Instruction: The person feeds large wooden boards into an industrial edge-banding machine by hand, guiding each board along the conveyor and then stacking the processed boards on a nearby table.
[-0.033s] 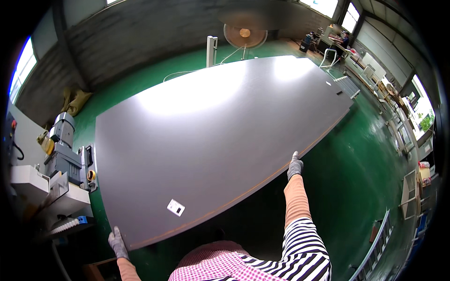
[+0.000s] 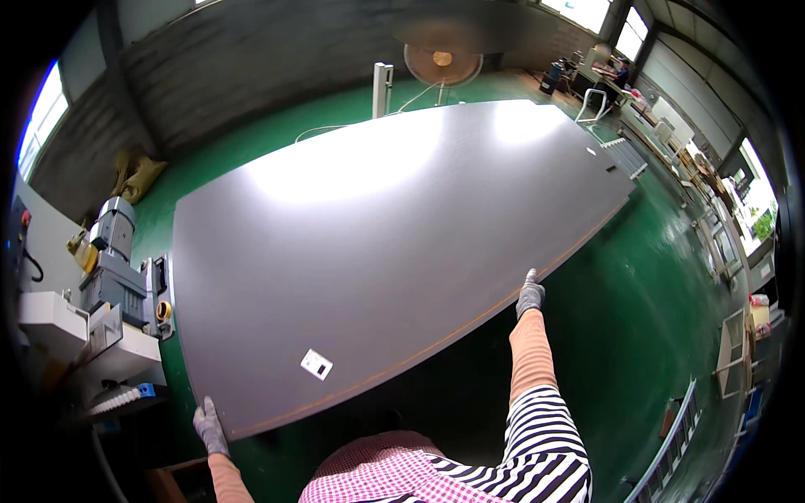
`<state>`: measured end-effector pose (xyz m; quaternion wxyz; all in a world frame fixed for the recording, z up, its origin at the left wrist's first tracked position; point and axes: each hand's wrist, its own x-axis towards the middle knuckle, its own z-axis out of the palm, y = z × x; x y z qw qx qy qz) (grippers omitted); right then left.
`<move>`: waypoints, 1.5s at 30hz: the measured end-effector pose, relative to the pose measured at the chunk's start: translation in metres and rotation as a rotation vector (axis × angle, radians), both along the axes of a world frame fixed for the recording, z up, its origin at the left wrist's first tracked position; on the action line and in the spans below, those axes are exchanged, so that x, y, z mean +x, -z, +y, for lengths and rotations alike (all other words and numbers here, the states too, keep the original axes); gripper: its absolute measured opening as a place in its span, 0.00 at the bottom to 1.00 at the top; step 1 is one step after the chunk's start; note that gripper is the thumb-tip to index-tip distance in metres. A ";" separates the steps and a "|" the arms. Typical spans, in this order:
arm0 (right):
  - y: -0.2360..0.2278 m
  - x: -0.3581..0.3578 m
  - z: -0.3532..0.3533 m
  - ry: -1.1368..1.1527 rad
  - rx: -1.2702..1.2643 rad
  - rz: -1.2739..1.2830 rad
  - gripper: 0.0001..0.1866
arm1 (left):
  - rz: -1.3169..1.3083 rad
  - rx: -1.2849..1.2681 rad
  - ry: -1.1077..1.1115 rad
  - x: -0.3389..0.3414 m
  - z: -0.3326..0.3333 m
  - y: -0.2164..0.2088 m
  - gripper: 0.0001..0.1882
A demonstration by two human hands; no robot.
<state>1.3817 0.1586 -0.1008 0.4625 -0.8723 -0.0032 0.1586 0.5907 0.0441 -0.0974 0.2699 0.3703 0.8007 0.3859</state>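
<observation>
A large dark grey sheet panel (image 2: 377, 260) stretches across the middle of the view, glossy with light along its far side. An orange line runs beside its near edge, and a white label (image 2: 317, 365) is stuck on near the left end. My left hand (image 2: 210, 426), in a grey glove, grips the panel at its near left corner. Farther right along the near edge, my gloved right hand (image 2: 530, 297) holds the panel with the thumb on top; the fingers underneath are hidden.
A grey motor and machine (image 2: 117, 285) stand close to the panel's left end. Beyond the far edge are a white post (image 2: 381, 90) and a round fan (image 2: 442, 60). A metal ladder-like frame (image 2: 667, 444) lies at lower right. A person (image 2: 620, 74) works at the far right.
The panel's near left corner and my left hand sit slightly higher in the view. Both hands keep their hold.
</observation>
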 end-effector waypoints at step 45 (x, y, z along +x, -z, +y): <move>0.142 -0.306 -0.310 0.310 0.357 1.027 0.28 | 0.034 0.009 0.144 0.064 0.064 0.010 0.40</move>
